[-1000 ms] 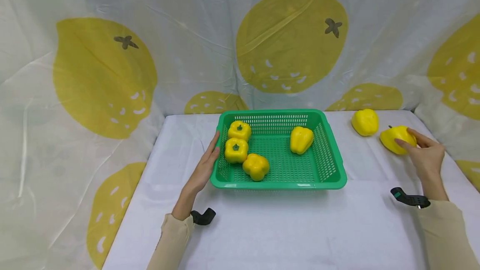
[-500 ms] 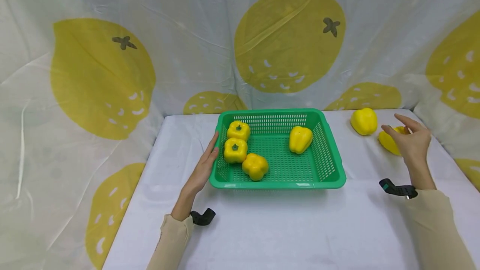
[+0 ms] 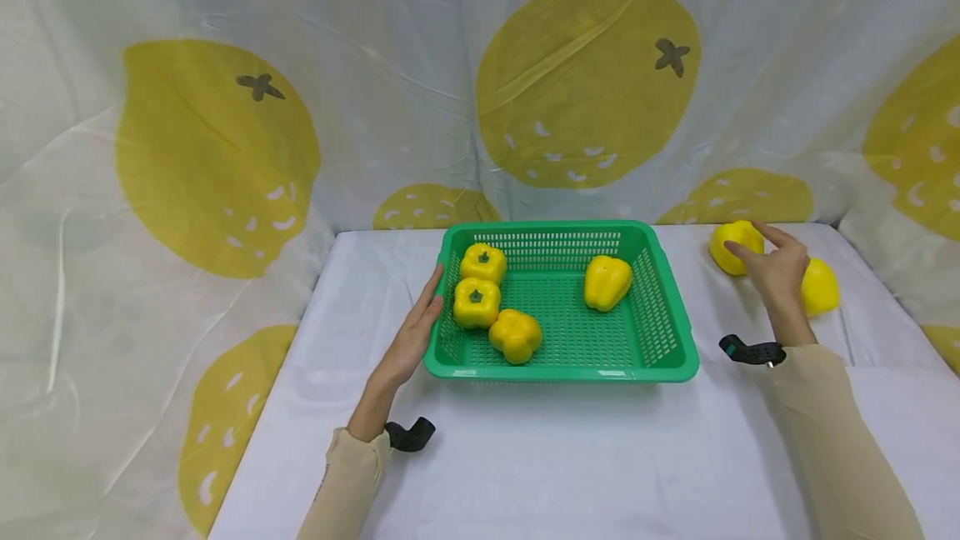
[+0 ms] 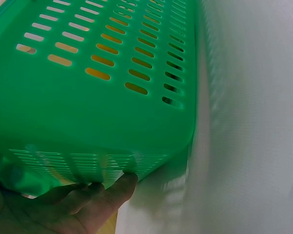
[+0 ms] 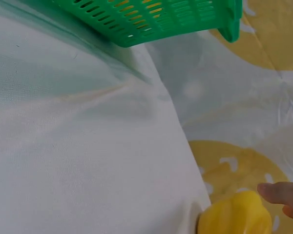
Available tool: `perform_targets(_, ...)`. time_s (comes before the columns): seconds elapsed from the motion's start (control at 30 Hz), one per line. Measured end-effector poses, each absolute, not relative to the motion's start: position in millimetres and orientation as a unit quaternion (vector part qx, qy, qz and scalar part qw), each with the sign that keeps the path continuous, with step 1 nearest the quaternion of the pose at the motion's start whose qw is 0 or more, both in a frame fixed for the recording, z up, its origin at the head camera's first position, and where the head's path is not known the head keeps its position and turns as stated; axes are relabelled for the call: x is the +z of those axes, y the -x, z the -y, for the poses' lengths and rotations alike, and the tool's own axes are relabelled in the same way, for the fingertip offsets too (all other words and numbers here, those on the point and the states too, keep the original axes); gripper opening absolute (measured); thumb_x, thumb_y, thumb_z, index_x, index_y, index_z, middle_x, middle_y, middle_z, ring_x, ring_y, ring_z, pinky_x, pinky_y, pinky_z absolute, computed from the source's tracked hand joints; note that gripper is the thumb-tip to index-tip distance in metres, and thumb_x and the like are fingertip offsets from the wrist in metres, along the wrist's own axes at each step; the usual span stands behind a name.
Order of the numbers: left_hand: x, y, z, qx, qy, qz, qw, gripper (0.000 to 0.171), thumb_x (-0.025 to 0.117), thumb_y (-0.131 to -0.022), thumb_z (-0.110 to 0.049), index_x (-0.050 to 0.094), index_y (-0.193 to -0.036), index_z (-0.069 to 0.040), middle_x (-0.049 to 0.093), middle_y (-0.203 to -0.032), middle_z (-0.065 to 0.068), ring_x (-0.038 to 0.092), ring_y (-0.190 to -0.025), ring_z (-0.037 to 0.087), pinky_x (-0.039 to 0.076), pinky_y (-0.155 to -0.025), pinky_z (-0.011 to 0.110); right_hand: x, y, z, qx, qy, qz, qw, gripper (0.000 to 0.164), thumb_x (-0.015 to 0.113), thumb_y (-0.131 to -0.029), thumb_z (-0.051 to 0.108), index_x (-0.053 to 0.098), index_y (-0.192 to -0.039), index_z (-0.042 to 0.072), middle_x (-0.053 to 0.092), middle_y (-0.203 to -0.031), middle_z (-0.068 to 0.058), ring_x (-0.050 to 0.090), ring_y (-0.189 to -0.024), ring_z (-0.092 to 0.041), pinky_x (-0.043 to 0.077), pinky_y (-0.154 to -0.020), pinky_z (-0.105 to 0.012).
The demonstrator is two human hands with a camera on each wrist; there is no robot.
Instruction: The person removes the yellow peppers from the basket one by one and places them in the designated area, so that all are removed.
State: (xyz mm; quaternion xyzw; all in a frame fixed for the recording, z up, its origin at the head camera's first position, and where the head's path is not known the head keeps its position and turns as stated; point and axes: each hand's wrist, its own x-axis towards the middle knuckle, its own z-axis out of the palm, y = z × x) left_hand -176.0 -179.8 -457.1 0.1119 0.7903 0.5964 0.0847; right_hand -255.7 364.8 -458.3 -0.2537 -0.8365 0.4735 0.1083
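The left hand (image 3: 411,342) rests with straight fingers against the left side of a green plastic basket (image 3: 570,374); in the left wrist view its fingers (image 4: 115,191) touch the slotted wall. At the table's far right, the right hand (image 3: 778,272) is at a yellow bell pepper (image 3: 733,250), thumb and fingers spread at its near right side. In the right wrist view a fingertip (image 5: 269,191) sits beside that pepper's top. Another yellow bell pepper (image 3: 821,288) lies behind the right hand, partly hidden by it.
Inside the basket, three yellow bell peppers are grouped at the left, among them one near the front (image 3: 516,336). A single bell pepper (image 3: 607,283) lies at the right. A lemon-print curtain (image 3: 420,90) hangs behind the white-covered table (image 3: 540,465).
The right hand has let go of the nearer right pepper and moved left to the farther one. The left hand stays at the basket.
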Motion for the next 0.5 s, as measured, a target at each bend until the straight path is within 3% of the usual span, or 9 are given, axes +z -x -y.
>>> perform_targets(0.13,-457,176,180,0.596,-0.111,-0.790,0.085,0.056,0.025,-0.116,-0.036,0.007,-0.168,-0.030,0.002,-0.176,-0.004,-0.001,-0.164,0.026,0.001,-0.130,0.061,-462,259,-362,0.480,0.258,0.832,0.102,0.070,0.068,-0.099,0.039,0.037,-0.158,0.018,0.028,-0.171,-0.009,0.016,-0.160,-0.031,0.014,-0.132,-0.051)
perform_targets(0.5,-456,175,179,0.602,-0.108,-0.786,0.089,0.057,0.027,-0.115,-0.037,0.007,-0.168,-0.030,0.003,-0.176,-0.004,0.000,-0.164,0.026,0.003,-0.130,0.062,-470,266,-359,0.463,0.253,0.841,0.117,0.065,0.068,-0.100,0.024,0.036,-0.157,0.019,0.035,-0.167,-0.011,0.026,-0.158,-0.031,0.019,-0.131,-0.045)
